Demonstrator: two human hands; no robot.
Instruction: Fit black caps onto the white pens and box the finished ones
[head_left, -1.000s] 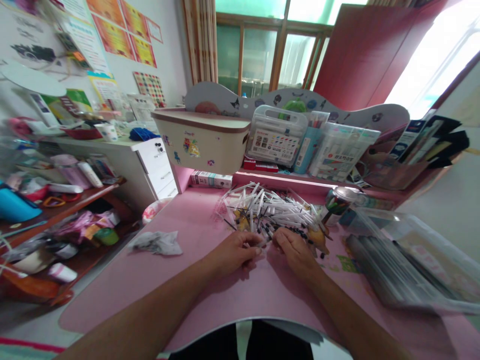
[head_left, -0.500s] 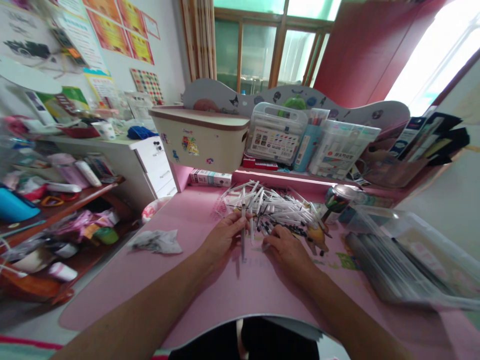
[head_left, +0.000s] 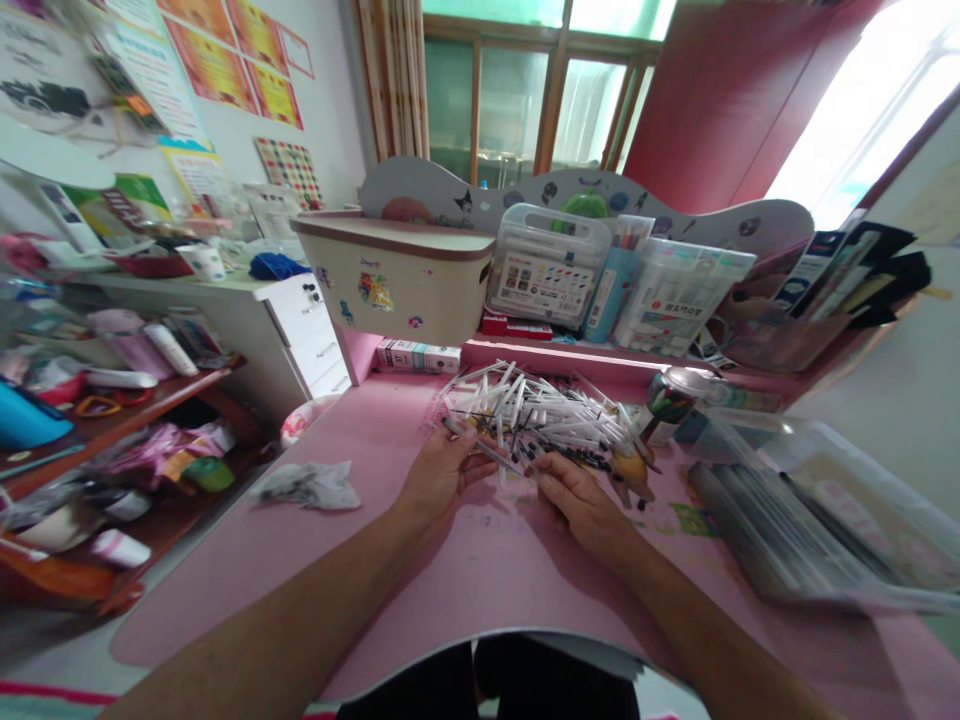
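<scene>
Between my two hands lies a slim translucent pen (head_left: pixel 495 456), slanting from upper left down to the right. My left hand (head_left: pixel 441 478) is closed around its darker end. At the other end, the fingertips of my right hand (head_left: pixel 568 492) pinch the tip. Just beyond the hands spreads a heap of white pen tubes (head_left: pixel 555 408) with thin dark pieces among them. Several small black caps (head_left: pixel 577 455) lie at the heap's near side, beside a yellowish-brown figure (head_left: pixel 632 474).
A clear plastic box (head_left: pixel 817 570) holding many grey pens stands on the right. A crumpled white tissue (head_left: pixel 311 487) lies on the pink desk (head_left: pixel 375 610) at left. Behind the heap are a pen jar (head_left: pixel 673 400) and a shelf with a beige bin (head_left: pixel 397 285) and marker cases (head_left: pixel 547 270).
The pen has turned from nearly upright to a slant across the front of the heap. My right hand has come up to its lower end, and my left hand has tilted with it.
</scene>
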